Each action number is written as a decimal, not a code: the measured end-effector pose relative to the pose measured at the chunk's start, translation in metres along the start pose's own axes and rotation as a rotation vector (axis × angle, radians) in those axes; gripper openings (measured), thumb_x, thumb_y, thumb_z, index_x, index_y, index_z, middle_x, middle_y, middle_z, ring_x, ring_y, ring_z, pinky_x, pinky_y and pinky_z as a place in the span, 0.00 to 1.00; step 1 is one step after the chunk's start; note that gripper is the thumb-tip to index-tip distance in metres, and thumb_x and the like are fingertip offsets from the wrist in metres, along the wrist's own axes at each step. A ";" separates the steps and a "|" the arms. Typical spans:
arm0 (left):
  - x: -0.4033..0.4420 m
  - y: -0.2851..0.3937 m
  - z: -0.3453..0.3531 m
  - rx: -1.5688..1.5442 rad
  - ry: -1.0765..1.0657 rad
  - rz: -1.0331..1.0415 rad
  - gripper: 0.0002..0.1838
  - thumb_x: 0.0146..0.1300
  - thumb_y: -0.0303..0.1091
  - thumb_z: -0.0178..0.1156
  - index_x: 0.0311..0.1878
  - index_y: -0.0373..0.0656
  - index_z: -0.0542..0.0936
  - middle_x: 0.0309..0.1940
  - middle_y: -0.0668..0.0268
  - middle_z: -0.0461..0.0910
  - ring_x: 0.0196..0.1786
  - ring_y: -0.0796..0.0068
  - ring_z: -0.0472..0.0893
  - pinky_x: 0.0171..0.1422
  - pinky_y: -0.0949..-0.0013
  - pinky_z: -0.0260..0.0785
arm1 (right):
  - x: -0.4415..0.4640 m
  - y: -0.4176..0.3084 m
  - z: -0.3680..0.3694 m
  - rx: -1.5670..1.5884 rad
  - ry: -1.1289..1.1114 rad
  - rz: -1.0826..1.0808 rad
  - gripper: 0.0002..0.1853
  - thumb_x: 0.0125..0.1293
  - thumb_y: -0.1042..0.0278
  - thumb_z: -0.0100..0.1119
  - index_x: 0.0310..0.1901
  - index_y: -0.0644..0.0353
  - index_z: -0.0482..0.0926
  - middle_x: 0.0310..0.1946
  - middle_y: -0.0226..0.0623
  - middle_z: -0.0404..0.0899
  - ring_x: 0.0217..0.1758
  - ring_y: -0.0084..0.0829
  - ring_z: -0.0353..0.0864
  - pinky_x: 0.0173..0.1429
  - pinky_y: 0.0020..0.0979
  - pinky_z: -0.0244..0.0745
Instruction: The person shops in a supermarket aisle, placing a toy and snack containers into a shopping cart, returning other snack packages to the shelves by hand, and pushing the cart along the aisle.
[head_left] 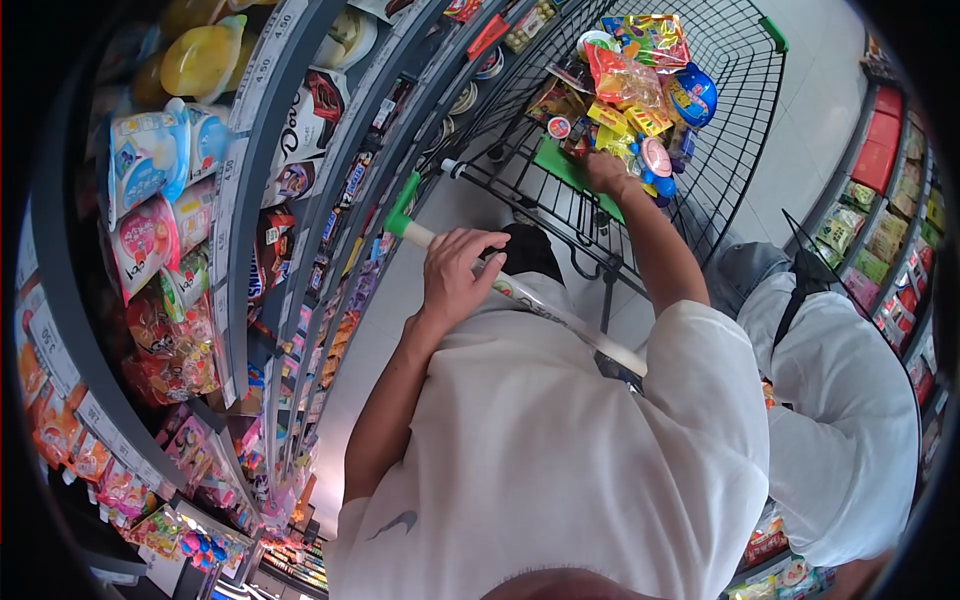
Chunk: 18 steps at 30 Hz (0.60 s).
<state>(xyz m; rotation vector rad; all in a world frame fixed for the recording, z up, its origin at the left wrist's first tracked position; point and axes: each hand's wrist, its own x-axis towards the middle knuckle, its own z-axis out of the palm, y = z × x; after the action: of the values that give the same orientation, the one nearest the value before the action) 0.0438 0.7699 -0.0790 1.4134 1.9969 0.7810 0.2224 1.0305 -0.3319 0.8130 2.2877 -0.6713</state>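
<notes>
My left hand (460,272) is closed over the pale handle bar (560,318) of a shopping cart, near its green end cap (404,208). My right hand (606,174) reaches over the cart's rear edge into the wire basket (735,150). Its fingers look curled down beside the green panel (565,168) and the packets; their tips, and anything in them, are hidden. Just ahead of it lies a heap of snacks, with yellow packets (628,120), a clear and red bag (625,75), a blue round container (690,96) and a pink round item (655,157).
Shelves on the left hold cup jellies (203,55), pouches (148,160) and chocolate bags (312,115), with price strips (232,165) along their edges. Another person in a white shirt (845,400) is close on the right. Packed shelves (880,215) stand beyond them.
</notes>
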 end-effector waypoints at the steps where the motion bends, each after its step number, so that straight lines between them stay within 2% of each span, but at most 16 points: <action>1: 0.000 0.001 -0.001 0.005 -0.005 -0.002 0.11 0.63 0.32 0.65 0.49 0.48 0.84 0.41 0.71 0.85 0.47 0.66 0.81 0.56 0.61 0.67 | 0.003 -0.003 0.006 -0.047 -0.003 -0.004 0.16 0.66 0.66 0.53 0.51 0.58 0.84 0.57 0.48 0.82 0.66 0.49 0.77 0.65 0.52 0.74; 3: -0.001 0.001 -0.002 0.010 -0.015 -0.005 0.11 0.63 0.32 0.65 0.49 0.48 0.84 0.41 0.71 0.85 0.47 0.66 0.81 0.57 0.62 0.66 | 0.004 -0.005 0.011 -0.113 -0.034 -0.011 0.17 0.66 0.65 0.53 0.51 0.60 0.84 0.58 0.44 0.82 0.71 0.45 0.71 0.69 0.55 0.68; 6: 0.000 0.001 -0.002 0.004 -0.012 0.001 0.11 0.63 0.31 0.65 0.49 0.47 0.84 0.41 0.70 0.85 0.48 0.65 0.81 0.57 0.61 0.66 | -0.001 -0.001 0.010 -0.067 -0.008 0.028 0.18 0.65 0.63 0.54 0.53 0.58 0.84 0.61 0.44 0.80 0.72 0.45 0.71 0.70 0.56 0.67; 7: 0.000 0.001 -0.002 0.001 -0.007 0.007 0.11 0.63 0.30 0.65 0.49 0.47 0.84 0.41 0.70 0.86 0.48 0.64 0.82 0.56 0.61 0.66 | -0.002 0.001 0.010 0.020 0.059 0.095 0.19 0.64 0.61 0.57 0.56 0.51 0.84 0.60 0.43 0.80 0.72 0.44 0.71 0.71 0.55 0.67; 10: 0.000 0.000 -0.002 -0.020 -0.007 -0.011 0.10 0.64 0.32 0.64 0.49 0.47 0.84 0.40 0.70 0.85 0.47 0.65 0.81 0.56 0.62 0.66 | 0.022 0.038 0.051 0.332 0.202 0.131 0.21 0.62 0.57 0.61 0.58 0.44 0.83 0.58 0.44 0.82 0.69 0.45 0.74 0.71 0.52 0.67; 11: 0.000 -0.001 -0.003 -0.028 -0.009 -0.025 0.10 0.65 0.33 0.64 0.49 0.47 0.84 0.40 0.71 0.85 0.47 0.66 0.81 0.57 0.62 0.66 | 0.035 0.056 0.062 0.408 0.148 0.100 0.24 0.61 0.57 0.63 0.61 0.40 0.82 0.59 0.44 0.82 0.66 0.45 0.78 0.71 0.49 0.68; 12: 0.000 -0.001 -0.003 -0.039 -0.003 -0.033 0.10 0.66 0.33 0.64 0.49 0.47 0.84 0.40 0.71 0.85 0.46 0.66 0.81 0.56 0.62 0.66 | 0.041 0.063 0.068 0.384 0.180 0.037 0.25 0.60 0.59 0.63 0.61 0.43 0.82 0.59 0.44 0.82 0.65 0.45 0.80 0.70 0.44 0.70; 14: -0.001 -0.003 -0.002 -0.064 0.002 -0.045 0.09 0.66 0.33 0.64 0.48 0.47 0.84 0.39 0.71 0.85 0.46 0.66 0.81 0.56 0.62 0.66 | 0.036 0.065 0.060 0.470 0.245 -0.034 0.19 0.65 0.69 0.56 0.57 0.51 0.85 0.52 0.48 0.85 0.57 0.47 0.84 0.63 0.38 0.75; 15: -0.001 -0.004 -0.002 -0.059 0.001 -0.045 0.09 0.66 0.33 0.64 0.48 0.47 0.84 0.39 0.71 0.85 0.45 0.66 0.81 0.56 0.62 0.66 | 0.031 0.064 0.055 0.505 0.268 -0.036 0.18 0.67 0.71 0.53 0.55 0.51 0.85 0.52 0.49 0.85 0.57 0.46 0.84 0.62 0.37 0.75; 16: -0.002 -0.005 -0.002 -0.054 -0.002 -0.044 0.09 0.66 0.33 0.64 0.48 0.47 0.84 0.39 0.71 0.85 0.45 0.66 0.80 0.56 0.62 0.66 | 0.038 0.071 0.062 0.501 0.302 -0.085 0.16 0.67 0.70 0.54 0.54 0.53 0.86 0.51 0.48 0.86 0.56 0.45 0.85 0.61 0.37 0.75; 18: -0.003 -0.006 -0.001 -0.052 0.002 -0.032 0.10 0.65 0.32 0.64 0.49 0.47 0.84 0.39 0.70 0.85 0.45 0.66 0.81 0.55 0.62 0.66 | 0.045 0.083 0.071 0.464 0.284 -0.033 0.17 0.68 0.66 0.54 0.56 0.45 0.86 0.50 0.46 0.86 0.56 0.51 0.83 0.60 0.41 0.76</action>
<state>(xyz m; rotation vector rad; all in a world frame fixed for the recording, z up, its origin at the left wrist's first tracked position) 0.0397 0.7650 -0.0823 1.3487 1.9815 0.8145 0.2776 1.0593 -0.4319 1.1461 2.4321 -1.1957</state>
